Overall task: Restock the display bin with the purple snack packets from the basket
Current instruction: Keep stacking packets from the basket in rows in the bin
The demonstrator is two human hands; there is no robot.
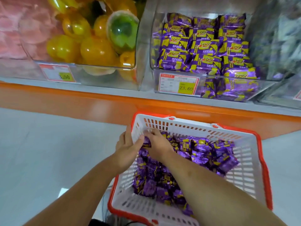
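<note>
A white basket with a red rim stands on the floor below the shelf, holding several purple snack packets. My left hand straddles the basket's left wall near the far corner, thumb outside and fingers inside, fingertips against a packet. My right hand is inside the basket at that same corner, its fingers curled down over packets there. The clear display bin on the shelf above holds rows of the same purple packets, with a price tag reading 23.60 on its front.
To the left of the purple bin a clear bin holds yellow and green capsules. A bin with pink goods is at far left, another clear bin at far right. An orange shelf ledge runs in front; grey floor lies to the basket's left.
</note>
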